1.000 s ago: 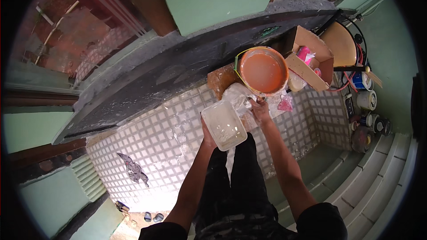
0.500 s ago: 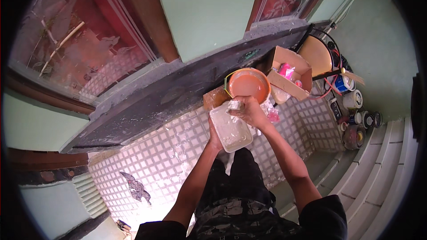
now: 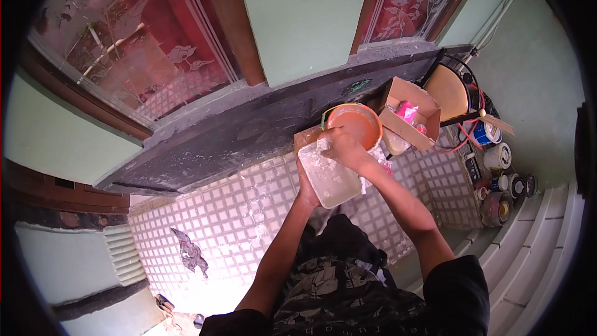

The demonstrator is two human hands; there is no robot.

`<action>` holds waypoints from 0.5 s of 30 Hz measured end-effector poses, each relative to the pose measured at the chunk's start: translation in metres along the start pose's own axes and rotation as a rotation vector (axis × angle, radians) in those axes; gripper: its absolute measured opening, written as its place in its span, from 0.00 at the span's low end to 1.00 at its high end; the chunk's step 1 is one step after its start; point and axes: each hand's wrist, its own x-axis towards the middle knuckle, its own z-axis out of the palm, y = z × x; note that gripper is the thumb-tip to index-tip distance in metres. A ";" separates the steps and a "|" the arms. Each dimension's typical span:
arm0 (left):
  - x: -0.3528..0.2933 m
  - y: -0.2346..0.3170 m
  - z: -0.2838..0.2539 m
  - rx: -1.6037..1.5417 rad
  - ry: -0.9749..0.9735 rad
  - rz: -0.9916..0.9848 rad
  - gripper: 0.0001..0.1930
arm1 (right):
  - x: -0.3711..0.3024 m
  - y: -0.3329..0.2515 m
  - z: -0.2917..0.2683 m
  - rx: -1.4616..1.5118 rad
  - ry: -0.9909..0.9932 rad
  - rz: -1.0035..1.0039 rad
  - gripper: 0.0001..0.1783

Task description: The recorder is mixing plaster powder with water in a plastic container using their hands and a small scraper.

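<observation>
My left hand grips the long side of a shallow, off-white rectangular tub, its fingers mostly hidden underneath. White, lumpy powder or paste lies in the tub's far end. Above that end is my right hand, fingers curled and closed; what they hold is hidden among the white stuff. Just beyond my hands stands an orange bucket with a pale rim and an orange-brown inside, its handle resting at the left.
A cardboard box with pink packets sits right of the bucket, beside a chair. Paint cans line the right wall near pale steps. A dark cloth lies on the tiled floor. Glass windows are ahead.
My right hand has turned over the tub's far end, and the white clump it held up is now lower, with loose white stuff spread in the tub. My view has shifted slightly.
</observation>
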 end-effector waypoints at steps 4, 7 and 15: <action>-0.004 -0.005 0.004 -0.011 -0.026 0.053 0.45 | -0.008 0.015 -0.004 -0.010 0.000 -0.064 0.16; -0.003 -0.005 0.013 0.034 -0.010 0.105 0.45 | -0.017 0.021 -0.009 -0.074 -0.055 -0.038 0.18; 0.001 -0.014 0.017 0.096 -0.055 0.233 0.45 | -0.044 0.005 -0.032 -0.138 -0.362 -0.010 0.22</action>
